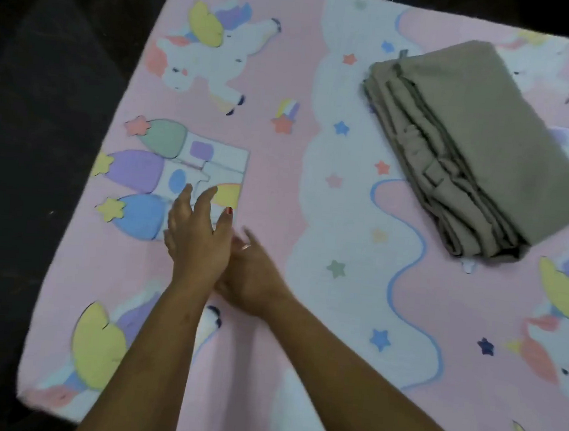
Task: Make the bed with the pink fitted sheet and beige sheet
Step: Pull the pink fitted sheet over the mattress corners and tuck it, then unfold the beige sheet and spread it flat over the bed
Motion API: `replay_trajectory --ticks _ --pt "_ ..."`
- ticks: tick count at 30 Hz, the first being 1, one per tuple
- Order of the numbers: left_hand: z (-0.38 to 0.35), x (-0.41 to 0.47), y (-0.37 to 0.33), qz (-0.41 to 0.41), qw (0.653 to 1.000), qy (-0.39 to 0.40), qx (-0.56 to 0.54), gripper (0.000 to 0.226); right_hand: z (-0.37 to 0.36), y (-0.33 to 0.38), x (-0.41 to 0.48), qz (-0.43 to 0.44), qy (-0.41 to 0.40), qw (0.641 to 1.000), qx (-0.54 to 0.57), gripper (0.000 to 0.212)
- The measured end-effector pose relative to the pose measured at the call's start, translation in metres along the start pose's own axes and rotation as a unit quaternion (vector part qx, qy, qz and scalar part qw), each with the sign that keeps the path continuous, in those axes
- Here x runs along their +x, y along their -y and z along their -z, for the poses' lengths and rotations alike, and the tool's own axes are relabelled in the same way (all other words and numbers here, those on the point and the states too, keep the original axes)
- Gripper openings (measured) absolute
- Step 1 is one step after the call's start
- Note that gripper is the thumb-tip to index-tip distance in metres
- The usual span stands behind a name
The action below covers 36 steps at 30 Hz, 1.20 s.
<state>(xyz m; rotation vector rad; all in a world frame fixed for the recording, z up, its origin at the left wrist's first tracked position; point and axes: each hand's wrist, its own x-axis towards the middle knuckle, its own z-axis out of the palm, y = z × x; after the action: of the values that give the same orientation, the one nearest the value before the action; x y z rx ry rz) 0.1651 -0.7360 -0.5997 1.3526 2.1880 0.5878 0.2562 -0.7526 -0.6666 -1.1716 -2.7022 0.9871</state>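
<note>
Left hand (198, 238): I see it raised just above the bed, fingers straight and slightly spread, gripping nothing.
Right hand (253, 281): it crosses low behind the left one, close against it. Its fingers are blurred and partly hidden, but look loose and empty.
Pink fitted sheet (272, 180): stretched flat over the mattress beneath both hands, with a unicorn and star print.
Beige sheet (481, 146): a folded stack lying on the pink sheet, well apart from the hands, toward the far right.
Step in hand: I judge the fitted sheet is on and the beige sheet is not yet spread.
Next move: I would reach both hands across to the beige stack, grip an edge and unfold it.
</note>
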Motion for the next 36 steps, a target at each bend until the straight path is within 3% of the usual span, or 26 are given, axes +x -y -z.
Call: replay_trajectory --ticks 2,5,8,11,15,18,20,24,28,33,36 --pt "-0.023 -0.002 -0.026 -0.028 0.999 0.031 -0.020 0.044 0.036 -0.059 -0.020 -0.106 -0.077 0.991 -0.027 0.051" --pt "-0.059 -0.009 -0.068 -0.043 0.994 0.080 -0.054 0.041 0.095 -0.138 -0.067 -0.250 -0.187 0.939 -0.141 0.050" --pt "-0.092 -0.021 -0.108 -0.058 0.983 0.133 -0.112 0.038 0.133 -0.198 -0.121 -0.364 -0.196 0.890 -0.191 0.059" --pt "-0.127 -0.035 -0.143 -0.005 0.958 0.233 -0.165 0.035 0.156 -0.239 -0.169 -0.445 -0.190 0.856 -0.181 0.065" --pt "-0.172 -0.044 -0.184 0.081 0.916 0.331 -0.213 0.032 0.173 -0.274 -0.206 -0.456 -0.157 0.869 -0.109 0.062" --pt "-0.196 -0.046 -0.209 0.156 0.882 0.377 -0.234 0.043 0.174 -0.288 -0.222 -0.445 -0.128 0.882 -0.089 0.052" --pt "-0.210 -0.047 -0.224 0.191 0.861 0.384 -0.272 0.049 0.173 -0.294 -0.230 -0.457 -0.136 0.874 -0.091 0.045" --pt "-0.240 -0.049 -0.247 0.237 0.830 0.352 -0.362 0.059 0.169 -0.301 -0.228 -0.455 -0.106 0.876 -0.115 0.055" --pt "-0.257 -0.052 -0.258 0.249 0.848 0.293 -0.365 0.069 0.174 -0.301 -0.207 -0.474 -0.098 0.871 -0.087 0.064" --pt "-0.246 -0.051 -0.266 0.184 0.863 0.281 -0.377 0.049 0.206 -0.294 -0.200 -0.444 -0.123 0.869 -0.182 0.047" --pt "-0.217 -0.043 -0.269 0.140 0.873 0.233 -0.406 0.050 0.228 -0.273 -0.197 -0.444 -0.165 0.862 -0.180 0.043"
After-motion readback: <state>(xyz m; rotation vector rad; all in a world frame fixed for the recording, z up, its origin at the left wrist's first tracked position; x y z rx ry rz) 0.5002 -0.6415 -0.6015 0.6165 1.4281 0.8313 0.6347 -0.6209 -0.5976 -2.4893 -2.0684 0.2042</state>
